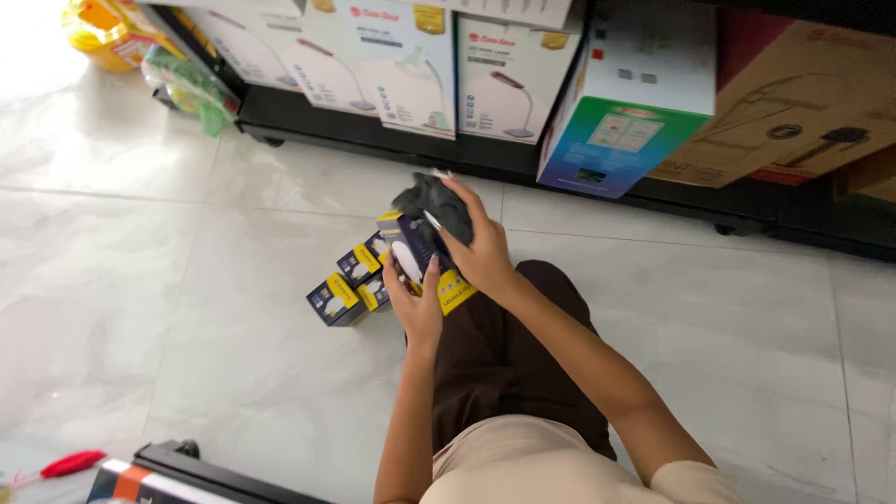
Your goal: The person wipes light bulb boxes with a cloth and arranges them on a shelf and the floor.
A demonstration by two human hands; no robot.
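My left hand [417, 305] grips the lower side of a small dark blue and yellow bulb box [417, 250]. Pressed against the top of that box is a dark grey cloth [432, 201], held in my right hand [480, 250]. Both hands are above my knee, over the white tiled floor [187, 280]. Just to the left, three more small blue and yellow boxes [352, 283] lie on the floor in a loose cluster, close to the held box.
A low black shelf [373, 131] runs along the back with lamp boxes, a large colourful box [627, 103] and brown cartons [793, 103]. A yellow bottle [103, 33] and green packets stand at far left. A black frame [201, 471] and a red-handled tool [65, 464] lie bottom left.
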